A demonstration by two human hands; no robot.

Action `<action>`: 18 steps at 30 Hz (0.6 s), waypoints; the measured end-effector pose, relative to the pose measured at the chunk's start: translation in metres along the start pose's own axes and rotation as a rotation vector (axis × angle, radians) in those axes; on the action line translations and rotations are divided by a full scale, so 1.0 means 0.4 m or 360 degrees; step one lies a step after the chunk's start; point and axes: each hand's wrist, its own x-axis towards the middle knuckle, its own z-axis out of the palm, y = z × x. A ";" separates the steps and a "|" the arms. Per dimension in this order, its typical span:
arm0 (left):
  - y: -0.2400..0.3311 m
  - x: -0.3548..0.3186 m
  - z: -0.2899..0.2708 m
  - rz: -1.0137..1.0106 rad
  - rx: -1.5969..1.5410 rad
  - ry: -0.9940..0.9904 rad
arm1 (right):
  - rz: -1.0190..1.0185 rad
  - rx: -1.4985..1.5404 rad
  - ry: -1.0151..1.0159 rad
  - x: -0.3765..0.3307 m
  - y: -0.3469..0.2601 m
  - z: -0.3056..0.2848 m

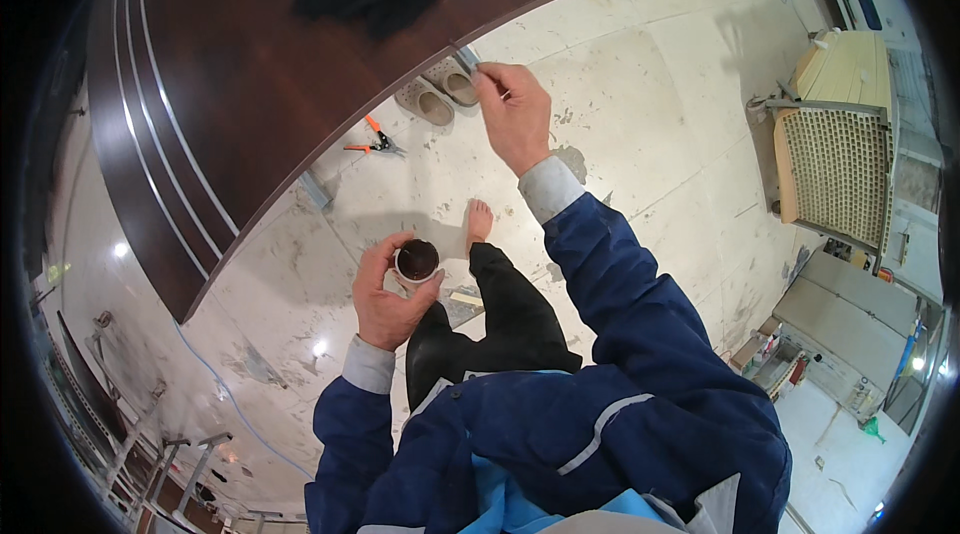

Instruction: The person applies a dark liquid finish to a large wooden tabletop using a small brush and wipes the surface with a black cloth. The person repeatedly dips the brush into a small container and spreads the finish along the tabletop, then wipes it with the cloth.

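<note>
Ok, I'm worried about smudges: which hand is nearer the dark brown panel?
Right. The right hand is beside the near edge of the panel, contact unclear; the left hand, around a cup, is farther from it, closer to the body.

The left hand [385, 302] grips a round pale cup [409, 283], dark inside; the right hand [518, 116] is near the glossy dark-brown tabletop [230, 44].

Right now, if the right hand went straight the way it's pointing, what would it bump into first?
Most likely the near edge of the dark brown board: the right hand points forward and left towards it. The gap between them is hard to judge.
</note>
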 end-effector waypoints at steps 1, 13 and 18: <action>-0.005 -0.010 -0.017 -0.0004 -0.0015 -0.0007 | 0.0095 0.0006 0.0096 0.001 -0.005 0.004; -0.062 -0.114 -0.146 -0.0005 0.0015 0.0092 | 0.0154 0.0085 -0.0016 -0.094 -0.092 0.102; -0.074 -0.126 -0.166 0.0019 0.0011 0.0090 | 0.0266 0.0062 0.0293 -0.078 -0.097 0.099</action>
